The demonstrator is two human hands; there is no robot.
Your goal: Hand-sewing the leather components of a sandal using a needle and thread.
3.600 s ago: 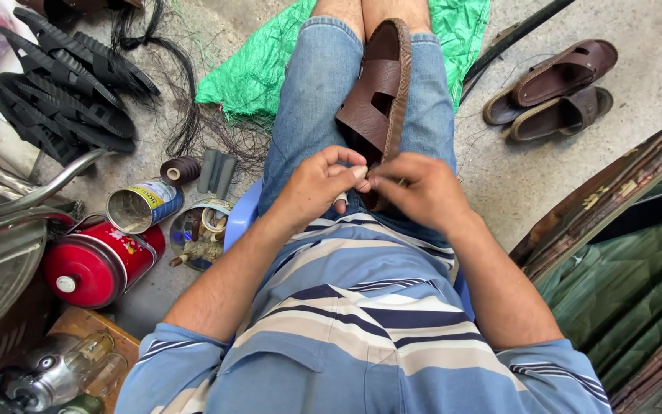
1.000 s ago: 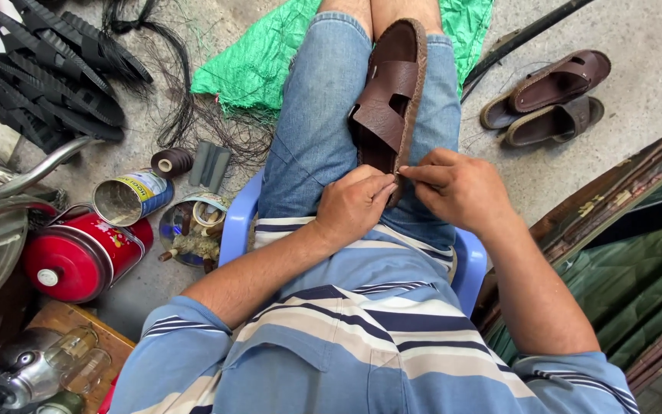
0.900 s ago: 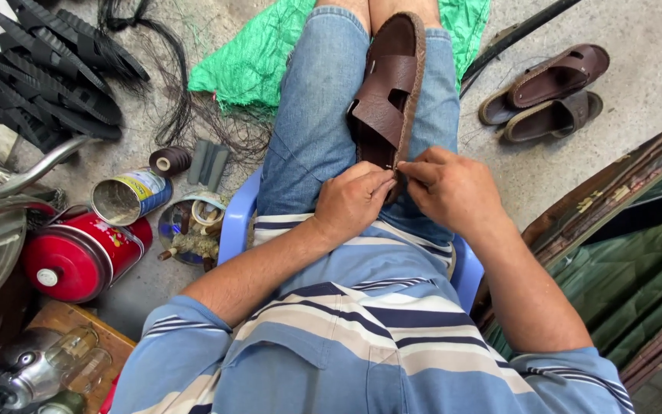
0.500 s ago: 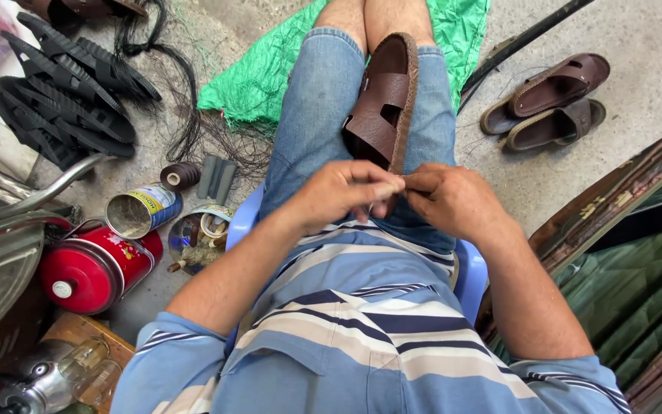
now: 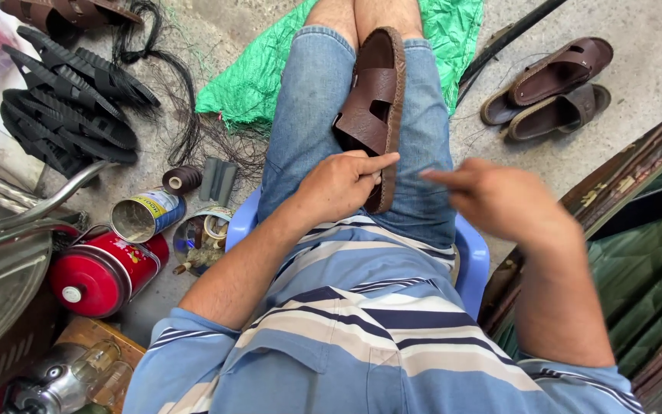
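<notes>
Pinching the heel rim of the brown leather sandal (image 5: 373,103) on my lap, my left hand (image 5: 342,184) closes on its edge, while my right hand (image 5: 499,201) sits apart to the side, blurred, fingertips pressed together; I cannot tell what it holds. Judging by this, the work along the sole edge is under way, not finished. Beyond my right hand a matching pair of sandals (image 5: 549,88) lies on the concrete floor. Beside my left hand sit a thread spool (image 5: 182,179), an open tin can (image 5: 147,216), a red canister (image 5: 101,272) and black soles (image 5: 70,103).
</notes>
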